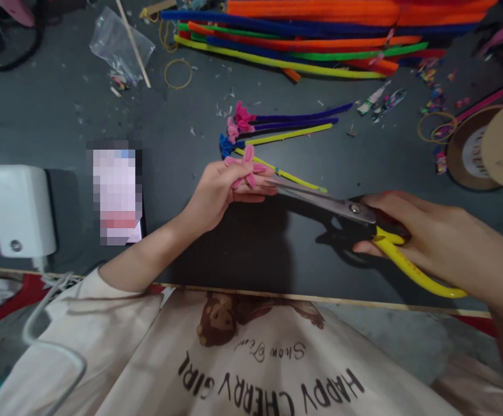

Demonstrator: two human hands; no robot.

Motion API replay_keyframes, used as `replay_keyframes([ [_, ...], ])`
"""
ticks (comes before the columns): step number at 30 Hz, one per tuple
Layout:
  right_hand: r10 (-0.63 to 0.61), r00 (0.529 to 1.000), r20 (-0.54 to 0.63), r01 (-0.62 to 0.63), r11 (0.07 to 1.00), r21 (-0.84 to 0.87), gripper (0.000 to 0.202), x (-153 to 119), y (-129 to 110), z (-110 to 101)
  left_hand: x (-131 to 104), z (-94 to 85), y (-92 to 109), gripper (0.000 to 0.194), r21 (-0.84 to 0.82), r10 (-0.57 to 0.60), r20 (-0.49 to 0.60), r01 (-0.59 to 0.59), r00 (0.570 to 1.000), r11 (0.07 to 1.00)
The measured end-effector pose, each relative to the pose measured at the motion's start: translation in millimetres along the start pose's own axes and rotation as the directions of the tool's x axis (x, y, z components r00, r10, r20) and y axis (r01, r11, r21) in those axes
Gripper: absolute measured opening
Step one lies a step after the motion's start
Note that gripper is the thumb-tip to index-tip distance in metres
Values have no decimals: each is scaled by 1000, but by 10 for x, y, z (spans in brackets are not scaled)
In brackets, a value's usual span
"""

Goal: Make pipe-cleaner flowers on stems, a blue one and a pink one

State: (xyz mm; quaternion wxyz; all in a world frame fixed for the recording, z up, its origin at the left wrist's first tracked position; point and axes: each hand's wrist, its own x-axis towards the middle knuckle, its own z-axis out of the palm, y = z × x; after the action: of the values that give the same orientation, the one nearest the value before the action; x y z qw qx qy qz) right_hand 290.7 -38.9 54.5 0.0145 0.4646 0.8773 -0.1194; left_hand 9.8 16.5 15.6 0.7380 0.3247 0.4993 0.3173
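Note:
My left hand (221,188) pinches a pink pipe-cleaner flower (248,164) with looped petals between thumb and fingers. From the right, my right hand (433,231) grips yellow-handled scissors (401,260), whose blades (321,199) point left. The blade tips reach the left fingers, right beside the flower; whether they touch it I cannot tell. Just beyond the left hand lie several finished-looking flowers on stems: a hot pink one (243,117), a light pink one (233,130) and a blue one (225,146), with purple and yellow stems.
Bundled pipe cleaners (303,43) lie along the back. At left are a phone (119,193), a white power bank (21,211) with a cable, a plastic bag (119,46) and a wooden stick (134,43). Ribbon spools (472,147) stand at right, near rubber bands (437,127) and scraps.

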Motion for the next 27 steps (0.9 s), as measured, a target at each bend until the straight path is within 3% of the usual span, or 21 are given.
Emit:
replay_keyframes([
  [4,1,999,42,3,995,-97,67,10,33,-15,-16,2,27,24,43,-49,-6,50,999,998],
  [9,47,995,93,-39,996,-85,73,85,41,-24,-33,6,43,24,55,-64,3,64,998,996],
  [16,-25,999,42,30,993,-115,73,151,23,-66,-22,13,49,23,75,-67,32,64,997,995],
  [21,-12,996,85,22,993,-118,76,153,38,-54,-13,4,35,21,53,-42,52,39,998,998],
  [27,-85,996,13,86,989,-122,66,150,53,-55,-14,1,20,22,74,-36,64,32,997,997],
])
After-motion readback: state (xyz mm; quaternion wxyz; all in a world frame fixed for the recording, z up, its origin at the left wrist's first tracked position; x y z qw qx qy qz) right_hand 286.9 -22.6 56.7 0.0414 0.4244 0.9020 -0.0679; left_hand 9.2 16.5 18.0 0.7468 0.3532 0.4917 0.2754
